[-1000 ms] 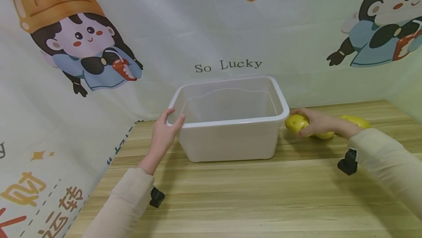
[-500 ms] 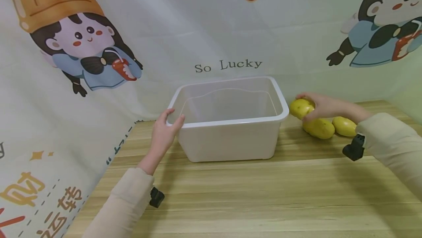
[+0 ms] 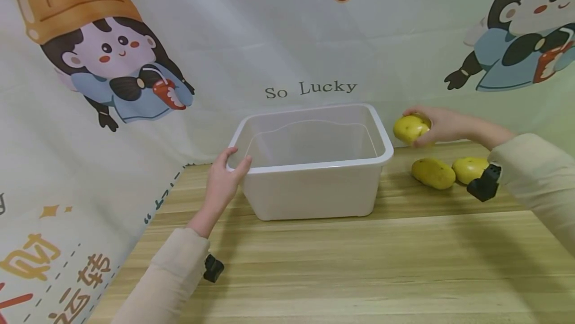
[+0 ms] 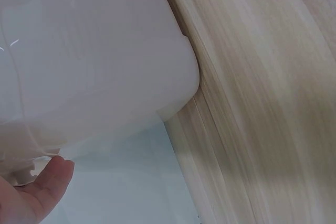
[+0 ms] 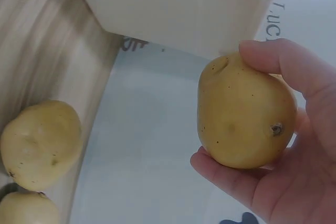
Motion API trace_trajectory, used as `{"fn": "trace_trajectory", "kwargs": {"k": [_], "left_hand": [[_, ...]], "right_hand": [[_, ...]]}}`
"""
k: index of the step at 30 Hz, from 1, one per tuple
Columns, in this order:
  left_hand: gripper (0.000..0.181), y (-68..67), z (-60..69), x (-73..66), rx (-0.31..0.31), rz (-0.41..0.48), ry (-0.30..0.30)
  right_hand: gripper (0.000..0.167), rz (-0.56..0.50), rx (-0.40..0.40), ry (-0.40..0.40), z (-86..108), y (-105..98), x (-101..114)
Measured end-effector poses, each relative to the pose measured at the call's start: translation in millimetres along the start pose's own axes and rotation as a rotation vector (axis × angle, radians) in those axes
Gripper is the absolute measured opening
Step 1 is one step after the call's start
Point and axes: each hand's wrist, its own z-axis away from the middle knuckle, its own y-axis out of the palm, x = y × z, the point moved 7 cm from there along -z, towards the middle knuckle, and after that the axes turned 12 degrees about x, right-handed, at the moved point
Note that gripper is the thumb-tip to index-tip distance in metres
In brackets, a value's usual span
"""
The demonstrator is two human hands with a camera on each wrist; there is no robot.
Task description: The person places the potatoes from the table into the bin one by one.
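Observation:
A white plastic bin point(image 3: 314, 191) stands on the table in the middle of the head view. My left hand point(image 3: 221, 181) grips its left front corner, thumb and fingers over the rim; the left wrist view shows fingertips point(image 4: 55, 179) at that rim. My right hand point(image 3: 449, 125) holds a potato point(image 3: 411, 129) in the air, right of the bin and about level with its far rim. In the right wrist view, thumb and fingers wrap this potato point(image 5: 247, 113) from the side. Below it, two more potatoes lie on the table: one nearer point(image 3: 433, 173), one farther right point(image 3: 469, 169).
The wood-grain table point(image 3: 341, 274) stretches in front of the bin. Behind hangs a pale printed cloth point(image 3: 233, 39) with cartoon figures and lettering, close to the bin's back. A small black device point(image 3: 485, 183) sits below the right sleeve, another point(image 3: 213, 268) by the left.
The right hand has lifted the potato from beside the bin up off the table, uncovering the two potatoes below. The left hand and the bin have stayed put.

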Motion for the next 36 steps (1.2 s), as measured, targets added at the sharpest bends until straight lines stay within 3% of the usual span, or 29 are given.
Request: {"fn": "trace_trajectory", "kwargs": {"k": [17, 29, 36], "left_hand": [[0.06, 0.3, 0.0, 1.3, -0.004, -0.013, 0.012], [0.061, 0.8, -1.7, 1.9, 0.004, -0.007, 0.012], [0.061, 1.0, -0.6, 1.6, 0.006, -0.003, 0.01]], "right_hand": [[0.072, 0.024, 0.005, -0.011, -2.3, -21.1, 19.7], [0.075, 0.074, 0.051, 0.057, -8.7, -34.4, 31.5], [0.075, 0.067, 0.087, 0.027, -15.8, -36.6, 44.7]]}}
